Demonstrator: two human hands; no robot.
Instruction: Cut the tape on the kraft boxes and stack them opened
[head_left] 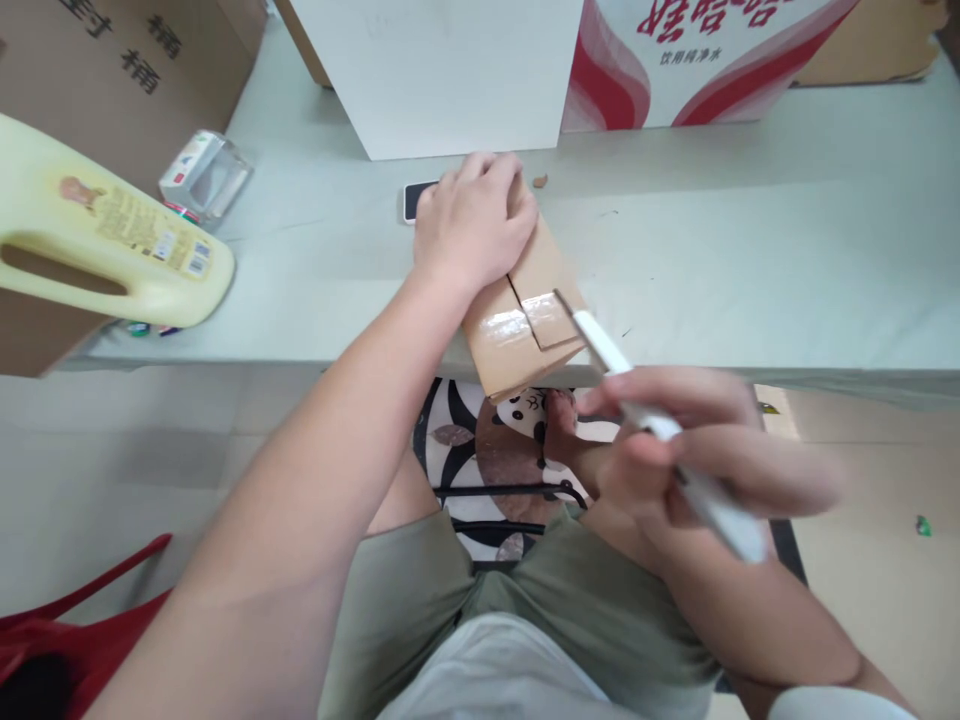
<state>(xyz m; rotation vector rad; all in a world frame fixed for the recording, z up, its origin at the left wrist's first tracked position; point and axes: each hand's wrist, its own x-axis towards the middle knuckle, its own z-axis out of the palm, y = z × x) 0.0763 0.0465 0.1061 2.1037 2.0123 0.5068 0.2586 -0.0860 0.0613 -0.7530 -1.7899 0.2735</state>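
At centre frame, my left hand curls over the far end of a taped carton, seemingly bracing it where it overhangs the table; lower right, my right hand closes round a white cutter, probably for control, its tip towards the carton.

Apparently a home, with a cloth-covered tabletop, a yellow plastic jug, a panda-print mat and tiled floor.

L arm extended fwd, angled inward; L hand palm-down, L fingers bent. R forearm angled inward from lower R; R hand partly blurred, R fingers curled.
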